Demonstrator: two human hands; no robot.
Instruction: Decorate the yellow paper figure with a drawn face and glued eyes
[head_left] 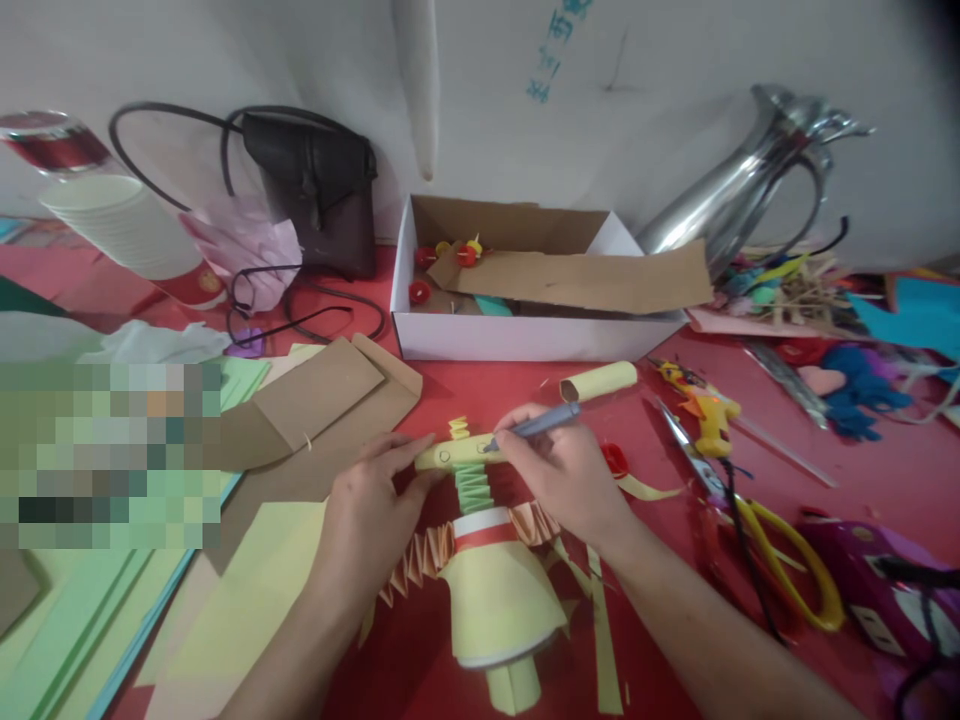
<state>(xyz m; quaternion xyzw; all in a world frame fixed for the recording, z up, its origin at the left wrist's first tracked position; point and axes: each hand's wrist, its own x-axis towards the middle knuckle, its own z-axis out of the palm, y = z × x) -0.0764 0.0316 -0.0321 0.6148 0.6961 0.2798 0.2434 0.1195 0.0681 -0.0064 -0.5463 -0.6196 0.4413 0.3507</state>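
Observation:
A paper doll (502, 590) lies on the red table, with a yellow cup-shaped body, a red band, orange folded arms and a green folded neck (474, 488). Its head is a yellow paper roll (459, 455) with small circles drawn on it and a yellow folded strip above. My left hand (382, 490) grips the roll's left end between thumb and fingers. Pinched in my right hand (559, 465) is a grey-blue pen (541, 424), its tip at the right-hand circle. The roll's right end is hidden behind my right fingers.
Behind the doll stands a white box (525, 338) with cardboard inside. Scissors (795, 580) and a yellow glue gun (712, 425) lie at right, near a metal jug (720, 180). Brown envelopes (322, 400), coloured paper, paper cups (127, 235) and a dark bag (315, 190) are at left.

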